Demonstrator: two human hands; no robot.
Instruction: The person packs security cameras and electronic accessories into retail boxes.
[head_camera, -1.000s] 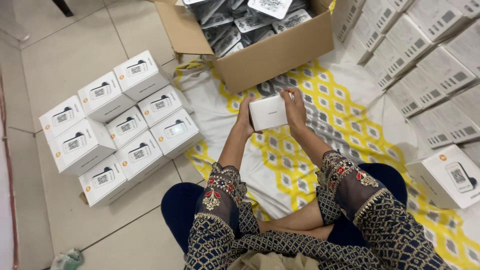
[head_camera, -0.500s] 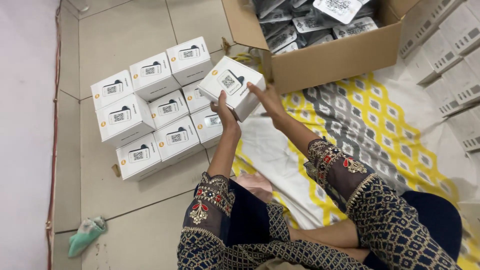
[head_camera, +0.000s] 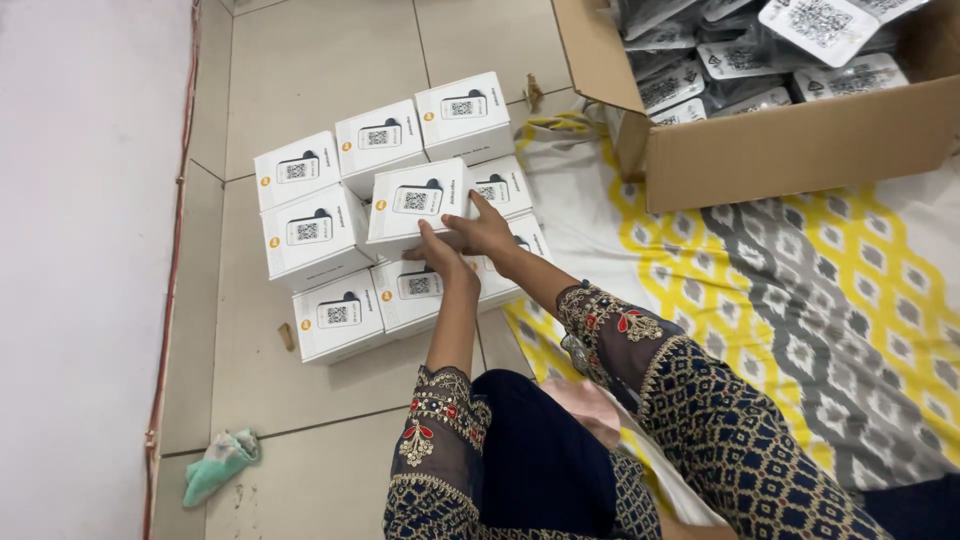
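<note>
Atop box stack (head_camera: 340, 250): white box (head_camera: 418, 203) between both hands' grip.

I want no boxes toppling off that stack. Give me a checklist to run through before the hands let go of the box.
1. Both hands on the box: left hand at its near edge, right hand at its right side. Ok.
2. Box sits on the lower boxes: seems to rest on the second layer, full contact hidden. Cannot tell.
3. Box lined up with its neighbour: slightly skewed. Not ok.
4. Lower boxes packed tight: no big gaps visible. Ok.
5. Floor around the stack: only a small scrap near the front. Ok.
6. Carton stands apart from the stack. Ok.
</note>
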